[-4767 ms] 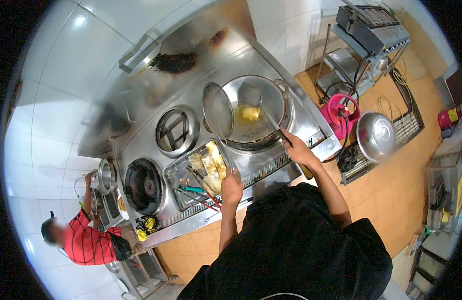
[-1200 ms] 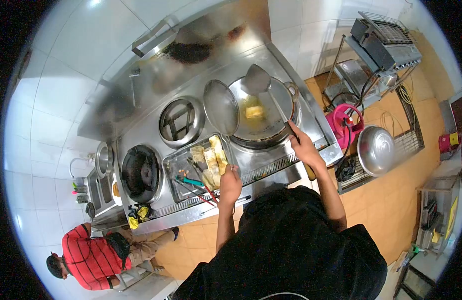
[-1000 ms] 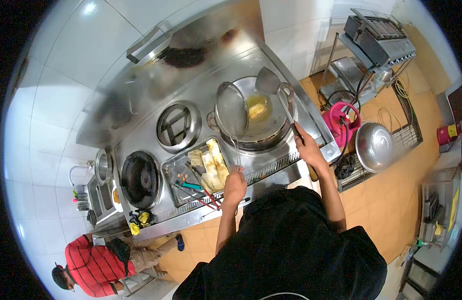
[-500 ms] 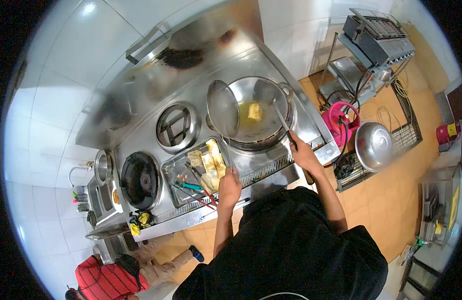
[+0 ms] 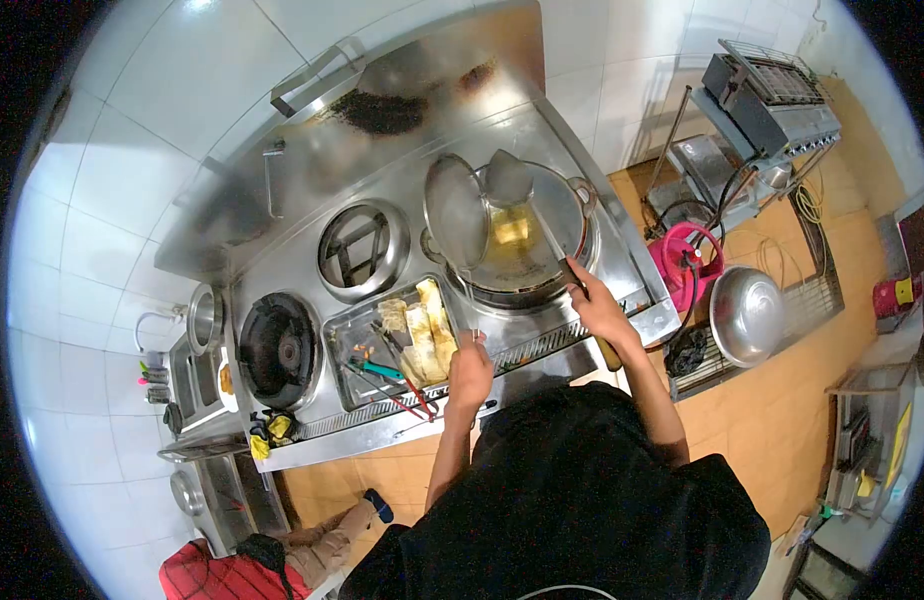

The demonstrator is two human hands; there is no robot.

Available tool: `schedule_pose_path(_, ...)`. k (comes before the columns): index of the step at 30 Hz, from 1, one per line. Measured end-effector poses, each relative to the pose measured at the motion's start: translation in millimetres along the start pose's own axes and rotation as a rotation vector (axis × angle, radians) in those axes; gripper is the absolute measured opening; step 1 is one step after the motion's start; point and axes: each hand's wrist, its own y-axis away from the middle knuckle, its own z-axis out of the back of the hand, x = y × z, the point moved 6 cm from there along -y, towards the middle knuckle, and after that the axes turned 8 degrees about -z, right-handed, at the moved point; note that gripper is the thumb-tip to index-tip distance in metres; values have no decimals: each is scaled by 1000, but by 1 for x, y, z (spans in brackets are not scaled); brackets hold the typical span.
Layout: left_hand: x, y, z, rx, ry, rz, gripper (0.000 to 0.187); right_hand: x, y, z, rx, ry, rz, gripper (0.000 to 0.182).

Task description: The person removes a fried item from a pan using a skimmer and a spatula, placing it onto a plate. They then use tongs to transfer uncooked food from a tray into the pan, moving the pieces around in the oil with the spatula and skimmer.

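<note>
My left hand [image 5: 471, 372] is closed around the thin handle of a round skimmer [image 5: 454, 212], whose disc hangs tilted over the left side of a wok [image 5: 586, 240]. A wok spatula [image 5: 508, 180] is gripped in my right hand [image 5: 594, 303], its broad head over the far part of the wok, close to the skimmer. Between the two tools, a yellow block of food [image 5: 513, 231] sits in oil in the wok. Left of my left hand, a metal tray [image 5: 354, 398] holds pale yellow food pieces [image 5: 422, 335], red-handled tongs [image 5: 420, 398] and a teal-handled tool [image 5: 378, 370].
An uncovered burner ring [image 5: 360, 250] and a black burner [image 5: 280, 355] are left of the wok. A pink gas cylinder [image 5: 677, 262] and metal bowl [image 5: 747, 315] stand on the floor at right. A person in red [image 5: 217, 572] is at lower left.
The spatula head has moved left and away from me, toward the skimmer. The skimmer has shifted slightly right over the wok. The whole view has shifted a little.
</note>
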Motion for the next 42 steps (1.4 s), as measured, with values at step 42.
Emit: schedule_pose_path(42,-4,26,-14,36,96,-59,22,1,-7,14,-56,-162,48,53)
